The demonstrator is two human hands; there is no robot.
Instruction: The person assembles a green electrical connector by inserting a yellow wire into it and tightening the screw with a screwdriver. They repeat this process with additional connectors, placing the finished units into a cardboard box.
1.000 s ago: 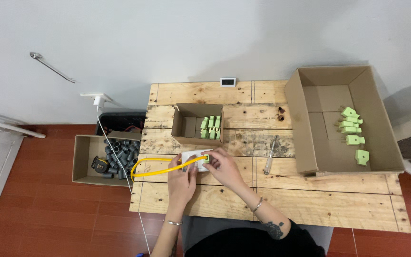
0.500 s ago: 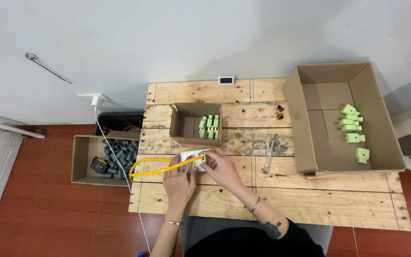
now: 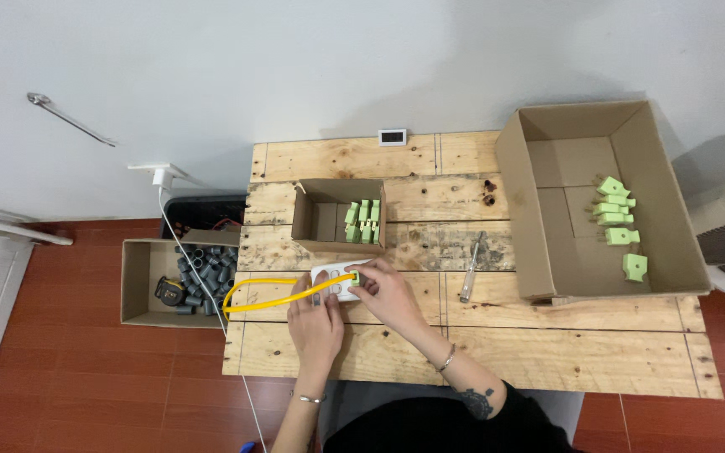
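Left of the hands, an open floor box (image 3: 138, 285) held grey tubes. The left hand (image 3: 316, 323) pressed a small white plastic block (image 3: 337, 281), seemingly light and rigid, best gripped by its edges. The stiff yellow cable (image 3: 262, 300) fed in; the right hand (image 3: 382, 289) pinched it there. Beyond, a small box (image 3: 302, 220) held green pieces, as did the large carton (image 3: 518, 201) rightward.

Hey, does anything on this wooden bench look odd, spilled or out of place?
Nothing looks spilled or broken. The large cardboard box overhangs the pallet-wood table past its right end, a dark knot marks a plank, and the yellow cable loops off the left edge from the white device under both hands.
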